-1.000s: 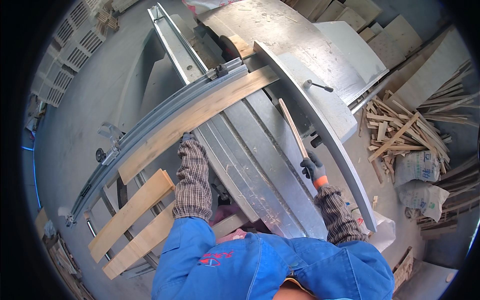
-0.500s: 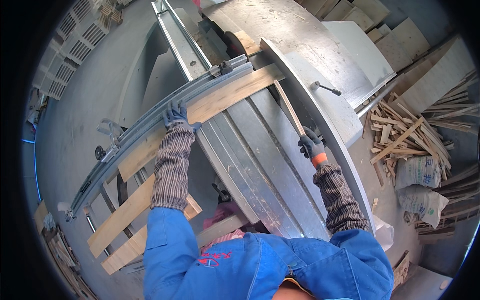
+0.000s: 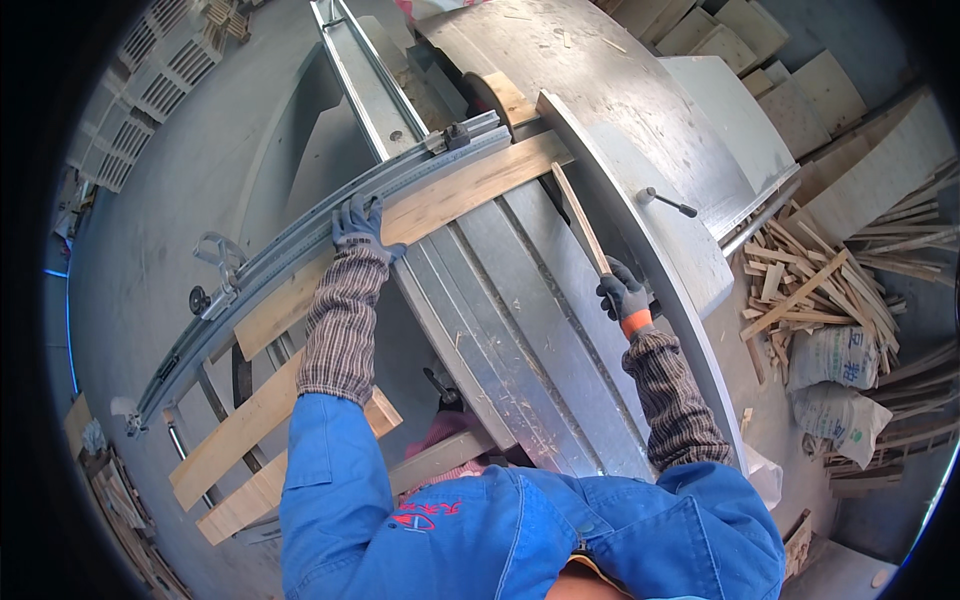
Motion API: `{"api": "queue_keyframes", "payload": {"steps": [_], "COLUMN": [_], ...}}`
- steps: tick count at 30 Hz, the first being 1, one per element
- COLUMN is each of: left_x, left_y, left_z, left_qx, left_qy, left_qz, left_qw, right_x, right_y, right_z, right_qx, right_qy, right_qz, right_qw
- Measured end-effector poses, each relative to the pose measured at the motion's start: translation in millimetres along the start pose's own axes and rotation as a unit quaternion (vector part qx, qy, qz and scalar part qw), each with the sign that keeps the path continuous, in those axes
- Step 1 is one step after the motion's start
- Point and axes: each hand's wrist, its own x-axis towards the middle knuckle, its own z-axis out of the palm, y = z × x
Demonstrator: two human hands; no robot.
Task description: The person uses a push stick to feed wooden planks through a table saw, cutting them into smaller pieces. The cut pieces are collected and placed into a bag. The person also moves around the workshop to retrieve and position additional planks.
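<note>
My left hand [image 3: 364, 230], in a grey-blue glove, is closed over a long wooden plank [image 3: 475, 187], its fingers at the metal crosscut fence [image 3: 400, 180] and its thumb by the near edge. The plank lies along that fence on the ribbed metal sliding table [image 3: 510, 300] of a panel saw. A thin wooden stick [image 3: 580, 217] is gripped in my gloved right hand [image 3: 625, 290]. The stick's far tip is at the plank's right end. Beyond that end stands the dark round saw blade [image 3: 480, 97], partly hidden, with a short wood piece [image 3: 508, 98] beside it.
A long curved-looking rip fence [image 3: 640, 220] runs right of my right hand, with a lever [image 3: 668, 202] beyond it. More planks [image 3: 240, 430] lie on a frame at left. Wood offcuts [image 3: 800, 285] and white sacks [image 3: 835, 360] are heaped on the right floor.
The sliding table, crosscut fence and plank have moved slightly forward toward the blade, with both hands going along. The stick stays in my right hand. The view has shifted a little.
</note>
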Motion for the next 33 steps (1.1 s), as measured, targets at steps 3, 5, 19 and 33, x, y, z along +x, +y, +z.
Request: {"api": "queue_keyframes", "payload": {"steps": [3,5,19,33], "left_x": [3.1,5.4,38.1,37.0], "left_y": [1.0,0.6,0.6,8.4], "left_z": [-3.0,-4.4,6.4,-0.6], "left_qx": [0.002,0.0,0.001,-0.01], "left_qy": [-0.009,-0.012,-0.037,-0.027], "left_qz": [-0.006,-0.01,-0.029,-0.047], "left_qw": [1.0,1.0,0.999,0.998], "right_x": [3.0,6.6,43.9,-21.4], "right_y": [-1.0,-2.6,-8.0,49.2], "right_z": [2.8,5.6,17.6,-5.6], "right_qx": [0.002,0.01,-0.001,0.02], "right_qy": [0.002,0.006,-0.005,0.004], "right_qz": [0.001,0.005,0.002,0.013], "right_qw": [1.0,1.0,1.0,1.0]}}
